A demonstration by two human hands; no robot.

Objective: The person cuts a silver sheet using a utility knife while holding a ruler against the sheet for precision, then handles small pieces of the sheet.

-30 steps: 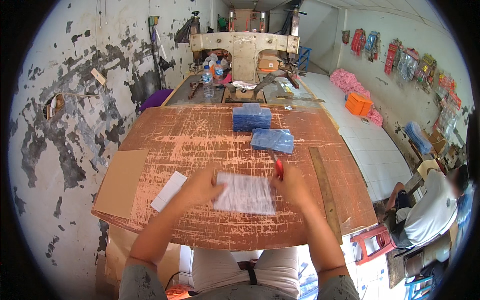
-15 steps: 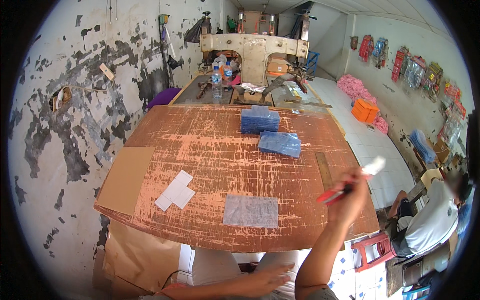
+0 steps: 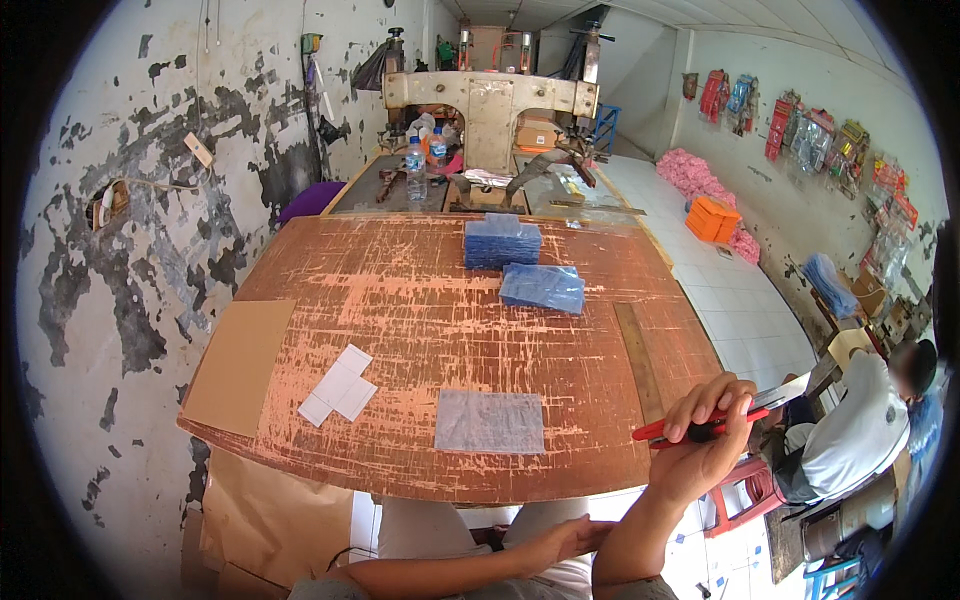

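My right hand (image 3: 705,440) is raised past the right edge of the board, its fingers wrapped round a red-and-black cutter knife (image 3: 775,398). The knife's pale blade points to the right and slightly up. Low in front of my lap, my left hand (image 3: 572,538) rests against my right forearm, fingers stretched out and holding nothing. On the scored brown board (image 3: 400,275) lies a flat, translucent bluish-grey sheet (image 3: 489,421). To its left is a white paper piece (image 3: 338,386) with lines on it. Two stacks of blue plastic sheets, one squared (image 3: 502,247) and one slanted (image 3: 543,288), lie farther back.
Brown cardboard (image 3: 240,365) covers the board's left edge; a long flat strip (image 3: 637,360) lies at the right. Behind stands a cream machine (image 3: 490,95) beside a water bottle (image 3: 415,170). Another person (image 3: 850,430) sits at right near a red stool (image 3: 743,498).
My right hand has come lower and slightly right; the knife's blade now tips more sideways. My left hand has shifted right to my right forearm. The whole view has turned slightly.
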